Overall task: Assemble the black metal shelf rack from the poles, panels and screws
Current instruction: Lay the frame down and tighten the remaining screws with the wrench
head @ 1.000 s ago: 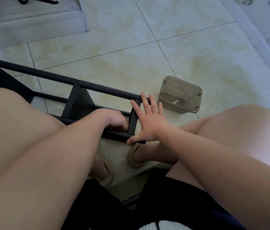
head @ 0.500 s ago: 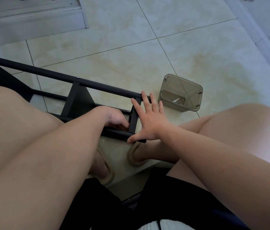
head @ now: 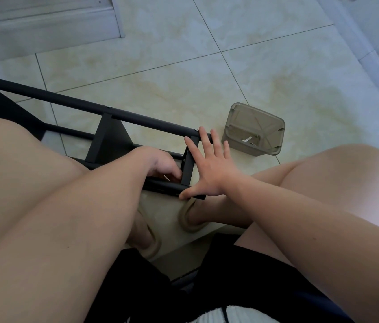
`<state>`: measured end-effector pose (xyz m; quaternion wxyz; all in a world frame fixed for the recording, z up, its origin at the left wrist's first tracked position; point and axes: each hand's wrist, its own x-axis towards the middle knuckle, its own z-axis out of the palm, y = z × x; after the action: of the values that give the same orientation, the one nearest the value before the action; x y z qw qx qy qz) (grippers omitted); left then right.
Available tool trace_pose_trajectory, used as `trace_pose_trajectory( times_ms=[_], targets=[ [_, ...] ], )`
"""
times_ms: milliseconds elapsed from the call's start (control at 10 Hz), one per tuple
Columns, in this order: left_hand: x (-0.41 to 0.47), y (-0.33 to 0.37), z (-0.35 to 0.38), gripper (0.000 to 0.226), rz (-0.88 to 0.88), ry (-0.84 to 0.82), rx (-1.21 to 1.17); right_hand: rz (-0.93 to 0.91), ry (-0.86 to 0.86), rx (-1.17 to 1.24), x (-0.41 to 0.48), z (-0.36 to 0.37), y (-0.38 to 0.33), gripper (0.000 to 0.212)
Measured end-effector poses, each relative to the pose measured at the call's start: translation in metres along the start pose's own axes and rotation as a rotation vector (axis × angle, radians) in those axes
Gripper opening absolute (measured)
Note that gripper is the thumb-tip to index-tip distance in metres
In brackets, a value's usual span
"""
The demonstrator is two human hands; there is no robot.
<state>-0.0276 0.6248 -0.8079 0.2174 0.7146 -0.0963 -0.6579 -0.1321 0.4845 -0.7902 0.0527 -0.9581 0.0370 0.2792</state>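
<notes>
The right hand (head: 209,169), fingers spread straight, presses the end panel (head: 188,169) of the black rack (head: 114,112) lying centre-left on the floor (head: 184,66). The left hand (head: 160,164) curls inside the frame; whether it grips anything cannot be told.

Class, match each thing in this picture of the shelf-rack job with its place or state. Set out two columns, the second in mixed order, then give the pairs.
Things:
1. right hand
2. left hand
3. plastic box
4. beige slipper

Places or states:
A. stands on the tiles, to the right of the rack
B. reaches inside the rack's frame
C. fingers spread flat against the end panel
D. worn, just below the near pole in the picture

Pairs: 1-C, 2-B, 3-A, 4-D
</notes>
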Motion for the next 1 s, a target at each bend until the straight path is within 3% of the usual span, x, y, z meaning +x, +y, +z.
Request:
trace_pose_trajectory(
  times_ms=[400,500,700,800,900,1000],
  targets=[
    [-0.0034,0.0008,-0.0002,0.031,-0.006,-0.062,-0.027,-0.004,0.001,0.011,0.0,0.0006,-0.0004,0.149],
    [-0.0005,0.0005,0.0013,0.012,0.001,-0.012,-0.027,-0.002,0.003,0.007,0.0003,0.0008,-0.0003,0.149],
    [-0.0018,0.0012,0.0002,0.013,-0.018,-0.011,-0.001,0.001,-0.003,-0.002,0.0007,0.0004,0.0,0.149],
    [-0.0033,-0.0003,0.0,0.035,-0.032,-0.046,-0.002,0.001,-0.003,0.0,0.0003,0.0001,-0.0004,0.149],
    [-0.0021,-0.0009,0.0007,0.016,-0.028,-0.024,-0.021,0.001,-0.005,0.0,-0.0002,-0.0007,-0.0005,0.149],
    [-0.0002,-0.0011,0.0002,0.011,-0.023,0.029,0.025,0.0,-0.007,-0.001,-0.001,-0.0012,-0.0006,0.149]
  ],
)
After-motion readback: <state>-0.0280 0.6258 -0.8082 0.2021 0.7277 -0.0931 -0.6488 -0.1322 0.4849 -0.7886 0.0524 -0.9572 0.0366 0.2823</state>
